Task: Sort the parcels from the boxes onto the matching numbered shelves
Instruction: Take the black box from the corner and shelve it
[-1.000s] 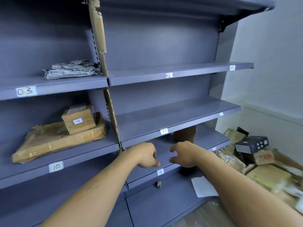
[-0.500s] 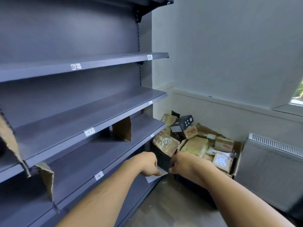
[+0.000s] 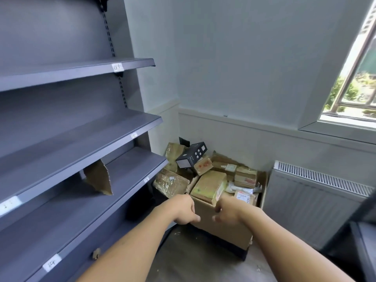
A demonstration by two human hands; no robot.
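Observation:
A cardboard box [image 3: 225, 224] stands on the floor in the corner, heaped with several brown parcels [image 3: 209, 185] and one black carton [image 3: 191, 154]. My left hand [image 3: 184, 209] and my right hand [image 3: 226, 210] hover side by side in front of the box's near wall, fingers loosely curled, holding nothing. Grey numbered shelves [image 3: 81, 139] fill the left side, with small white number labels [image 3: 117, 67] on their front edges. The shelves in view hold no parcels, only a torn cardboard divider [image 3: 98, 178].
A white radiator [image 3: 313, 200] stands right of the box under a window [image 3: 354, 78]. A dark object [image 3: 364, 226] juts in at the right edge. Dusty floor [image 3: 199, 259] lies between me and the box.
My view has swung right, from the shelves with parcels at 03 and 10 to the corner box. Both hands stayed together, empty, and now sit in front of the box.

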